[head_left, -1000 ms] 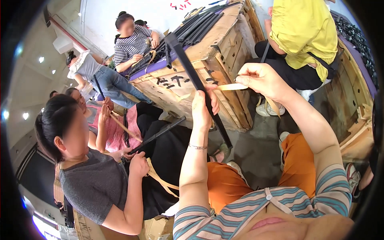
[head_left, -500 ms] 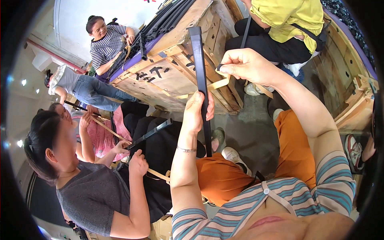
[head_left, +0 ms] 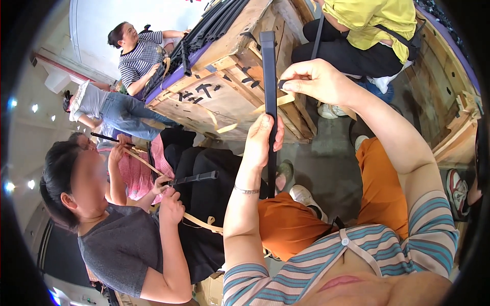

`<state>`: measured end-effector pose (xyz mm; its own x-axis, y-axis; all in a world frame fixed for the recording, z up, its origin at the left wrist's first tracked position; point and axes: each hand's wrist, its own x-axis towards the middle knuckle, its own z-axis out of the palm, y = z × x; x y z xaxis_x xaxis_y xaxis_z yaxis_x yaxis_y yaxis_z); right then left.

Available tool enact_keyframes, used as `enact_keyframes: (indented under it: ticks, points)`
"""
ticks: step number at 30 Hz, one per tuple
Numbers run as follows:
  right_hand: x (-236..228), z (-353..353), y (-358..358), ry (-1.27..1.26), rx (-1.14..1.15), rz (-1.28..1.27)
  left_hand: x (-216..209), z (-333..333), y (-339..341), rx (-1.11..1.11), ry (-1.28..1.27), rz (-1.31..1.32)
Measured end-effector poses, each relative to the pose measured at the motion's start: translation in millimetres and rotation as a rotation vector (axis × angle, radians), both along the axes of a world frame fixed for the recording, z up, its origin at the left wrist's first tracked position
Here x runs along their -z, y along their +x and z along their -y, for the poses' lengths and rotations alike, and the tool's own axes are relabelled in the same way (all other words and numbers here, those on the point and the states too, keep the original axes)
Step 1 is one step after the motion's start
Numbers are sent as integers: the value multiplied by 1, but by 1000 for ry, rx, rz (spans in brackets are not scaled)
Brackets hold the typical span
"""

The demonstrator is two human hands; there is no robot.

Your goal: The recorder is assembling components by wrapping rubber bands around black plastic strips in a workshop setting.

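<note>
A long, flat black bar [head_left: 269, 66] with a thicker end cap stands nearly upright before me. My left hand [head_left: 261, 140] is closed round it at mid-length, thumb on the near face. To its right, my right hand [head_left: 315, 84] pinches a small black piece [head_left: 282, 84] between thumb and fingertips, close to the bar's upper part. A pale yellow strip [head_left: 287, 99] hangs just under those fingertips and passes behind the bar. More of the strip shows on the left, where it bends. Whether the small piece is joined to the strip I cannot tell.
A wooden crate [head_left: 204, 109] stands ahead, with many black bars [head_left: 217, 23] on top. On my left a person in grey [head_left: 122, 245] handles a similar bar [head_left: 194, 177] and strip. Someone in yellow [head_left: 372, 23] sits ahead right, beside another wooden crate [head_left: 434, 81].
The bar now stands more upright, and both hands appear slightly farther right along with the whole view. My right fingertips are closer to the bar. The person in grey has shifted their bar.
</note>
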<state>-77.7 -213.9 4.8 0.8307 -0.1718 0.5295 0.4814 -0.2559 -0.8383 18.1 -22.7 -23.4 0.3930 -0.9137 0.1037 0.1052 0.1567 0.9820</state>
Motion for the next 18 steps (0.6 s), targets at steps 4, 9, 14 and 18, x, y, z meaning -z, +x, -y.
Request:
enact_keyframes:
  ticks: [4,9,14,18]
  points:
    - [-6,-1,-5,-51,-10,-117,1,0,1,-56,24,21]
    - [-2,0,-7,96,-119,-81,1,1,-2,-36,31,-5]
    - [-6,0,-12,114,-191,-156,4,2,-2,10,10,-21]
    - [-1,0,-6,-24,-99,82,4,2,-6,17,8,-15]
